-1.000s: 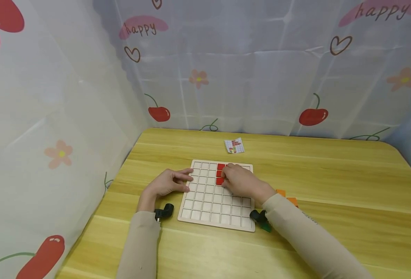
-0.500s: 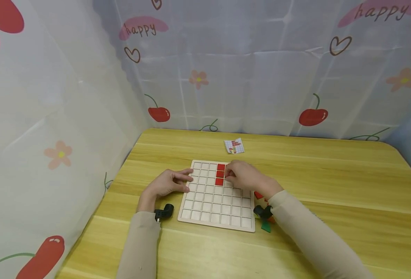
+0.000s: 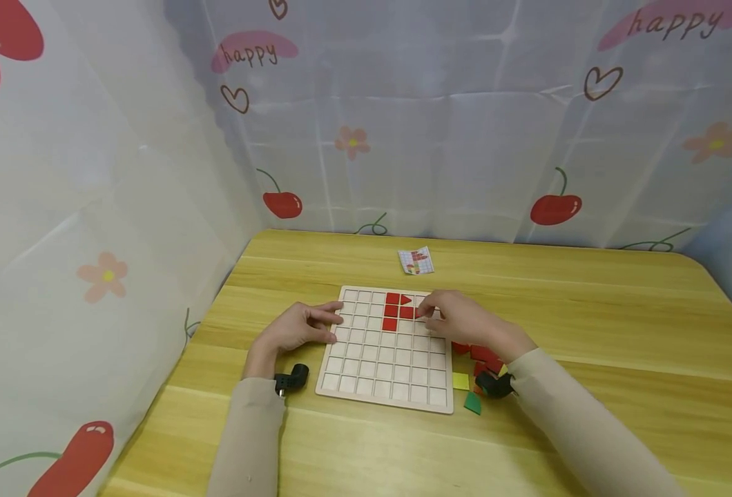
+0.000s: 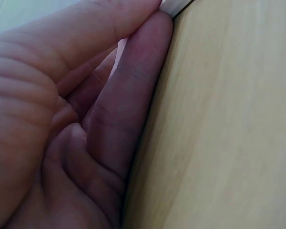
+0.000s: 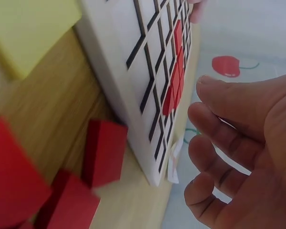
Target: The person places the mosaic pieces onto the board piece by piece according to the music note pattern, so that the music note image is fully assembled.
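Red tiles (image 3: pixel 407 313), mid-frame, sit in the board (image 3: pixel 384 401) just beside the right hand (image 3: pixel 465 317), thumb and fingers curved, narrowly parted, nothing seen between; left hand (image 3: pixel 294 326) touches the board's left edge, fingers near straight. Likely a seating step: best steady that edge and press each tile flat, square to its cell. Pale square-celled grid; hard-edged loose pieces (image 3: pixel 484 354) lower right on wood-grain table (image 3: pixel 366 452), paper card (image 3: pixel 416 261) above centre.

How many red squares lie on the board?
4 on the board: far square, middle square and near square in one column; fourth square right of the middle one. The right hand may hide more.
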A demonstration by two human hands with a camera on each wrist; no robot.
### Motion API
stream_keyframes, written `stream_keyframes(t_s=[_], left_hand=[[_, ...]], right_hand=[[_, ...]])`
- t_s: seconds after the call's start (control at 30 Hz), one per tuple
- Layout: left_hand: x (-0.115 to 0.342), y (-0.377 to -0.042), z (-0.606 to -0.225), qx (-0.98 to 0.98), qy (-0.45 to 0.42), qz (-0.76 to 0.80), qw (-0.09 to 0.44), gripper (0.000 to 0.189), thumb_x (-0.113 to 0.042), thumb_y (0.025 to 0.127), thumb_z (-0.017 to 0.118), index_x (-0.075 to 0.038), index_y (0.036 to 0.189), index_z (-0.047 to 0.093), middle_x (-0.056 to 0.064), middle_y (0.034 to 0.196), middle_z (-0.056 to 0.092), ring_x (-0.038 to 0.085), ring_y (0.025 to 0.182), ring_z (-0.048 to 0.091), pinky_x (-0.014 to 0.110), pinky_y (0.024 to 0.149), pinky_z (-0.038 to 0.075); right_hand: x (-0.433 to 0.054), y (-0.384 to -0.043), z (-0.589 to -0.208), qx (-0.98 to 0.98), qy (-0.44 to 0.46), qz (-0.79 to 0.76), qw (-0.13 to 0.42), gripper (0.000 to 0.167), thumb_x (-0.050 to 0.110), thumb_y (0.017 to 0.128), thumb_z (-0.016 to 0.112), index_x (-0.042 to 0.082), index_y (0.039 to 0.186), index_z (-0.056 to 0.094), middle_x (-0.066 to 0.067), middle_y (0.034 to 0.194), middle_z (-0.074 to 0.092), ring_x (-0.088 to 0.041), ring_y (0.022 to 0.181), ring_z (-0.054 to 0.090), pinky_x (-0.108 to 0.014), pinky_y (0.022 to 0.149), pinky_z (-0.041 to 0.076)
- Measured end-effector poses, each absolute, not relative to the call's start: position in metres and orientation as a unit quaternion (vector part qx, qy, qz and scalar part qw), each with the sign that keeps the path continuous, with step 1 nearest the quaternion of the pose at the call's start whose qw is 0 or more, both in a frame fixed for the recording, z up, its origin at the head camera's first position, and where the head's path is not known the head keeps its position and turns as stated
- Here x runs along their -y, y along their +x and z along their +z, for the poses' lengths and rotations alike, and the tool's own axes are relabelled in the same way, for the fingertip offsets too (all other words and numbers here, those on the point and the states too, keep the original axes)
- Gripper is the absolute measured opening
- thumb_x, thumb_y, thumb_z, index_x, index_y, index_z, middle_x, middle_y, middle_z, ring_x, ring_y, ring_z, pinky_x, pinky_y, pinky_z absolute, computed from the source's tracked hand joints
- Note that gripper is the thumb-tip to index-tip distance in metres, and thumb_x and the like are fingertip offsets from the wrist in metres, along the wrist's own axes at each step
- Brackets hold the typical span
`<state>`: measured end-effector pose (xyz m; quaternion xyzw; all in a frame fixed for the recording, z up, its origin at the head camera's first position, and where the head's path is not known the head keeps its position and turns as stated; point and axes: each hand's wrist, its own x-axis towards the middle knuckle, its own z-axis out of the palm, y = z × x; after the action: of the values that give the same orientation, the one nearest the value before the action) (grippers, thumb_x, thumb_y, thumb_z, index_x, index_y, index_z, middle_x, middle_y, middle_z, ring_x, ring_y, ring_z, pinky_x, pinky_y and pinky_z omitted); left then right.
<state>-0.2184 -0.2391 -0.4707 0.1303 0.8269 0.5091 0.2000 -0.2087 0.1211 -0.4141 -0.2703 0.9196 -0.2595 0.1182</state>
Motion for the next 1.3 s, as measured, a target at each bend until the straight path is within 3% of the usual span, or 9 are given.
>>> stream_keyframes(t_s=[0.3, 0.6, 0.9, 1.13, 1.3], left_hand=[[0.238, -0.218, -0.469, -0.823, 0.127, 0.515, 0.202, 0.033, -0.008, 0.084, 0.085, -0.014, 0.116, 0.081, -0.004, 0.154, 0.055, 0.017, 0.154, 0.037, 0.018, 0.082, 0.051], [0.238, -0.218, -0.470, -0.822, 0.129, 0.517, 0.201, 0.033, -0.009, 0.084, 0.085, -0.014, 0.116, 0.081, -0.004, 0.154, 0.055, 0.017, 0.154, 0.036, 0.018, 0.082, 0.051], [0.239, -0.219, -0.472, -0.822, 0.129, 0.518, 0.199, 0.033, -0.009, 0.084, 0.085, -0.014, 0.116, 0.081, -0.004, 0.154, 0.056, 0.017, 0.154, 0.036, 0.017, 0.082, 0.051], [0.237, -0.218, -0.470, -0.821, 0.129, 0.520, 0.199, 0.033, -0.008, 0.084, 0.084, -0.013, 0.117, 0.080, -0.003, 0.154, 0.055, 0.018, 0.154, 0.035, 0.017, 0.081, 0.051], [0.238, -0.218, -0.470, -0.825, 0.128, 0.513, 0.199, 0.033, -0.008, 0.084, 0.085, -0.014, 0.116, 0.080, -0.004, 0.154, 0.056, 0.017, 0.154, 0.036, 0.018, 0.082, 0.051]], right_hand=[[-0.147, -0.200, -0.417, -0.925, -0.257, -0.245, 0.137, 0.026, 0.010, 0.093, 0.074, 0.006, 0.119, 0.073, -0.005, 0.113, 0.072, -0.024, 0.098, 0.059, -0.043, 0.093, 0.051], [-0.167, -0.192, -0.422, -0.922, -0.271, -0.229, 0.158, 0.031, 0.012, 0.088, 0.082, 0.007, 0.117, 0.072, -0.002, 0.111, 0.070, -0.019, 0.094, 0.059, -0.040, 0.089, 0.053], [-0.173, -0.190, -0.426, -0.920, -0.272, -0.228, 0.168, 0.026, 0.006, 0.087, 0.080, 0.011, 0.109, 0.068, 0.000, 0.095, 0.062, -0.016, 0.083, 0.053, -0.031, 0.075, 0.047], [-0.173, -0.190, -0.428, -0.921, -0.256, -0.234, 0.177, 0.022, 0.011, 0.091, 0.078, 0.012, 0.111, 0.068, 0.001, 0.091, 0.061, -0.013, 0.075, 0.054, -0.028, 0.069, 0.048], [-0.174, -0.189, -0.428, -0.923, -0.256, -0.236, 0.164, 0.021, 0.011, 0.091, 0.077, 0.013, 0.111, 0.069, 0.002, 0.098, 0.066, -0.015, 0.082, 0.058, -0.032, 0.078, 0.052]])
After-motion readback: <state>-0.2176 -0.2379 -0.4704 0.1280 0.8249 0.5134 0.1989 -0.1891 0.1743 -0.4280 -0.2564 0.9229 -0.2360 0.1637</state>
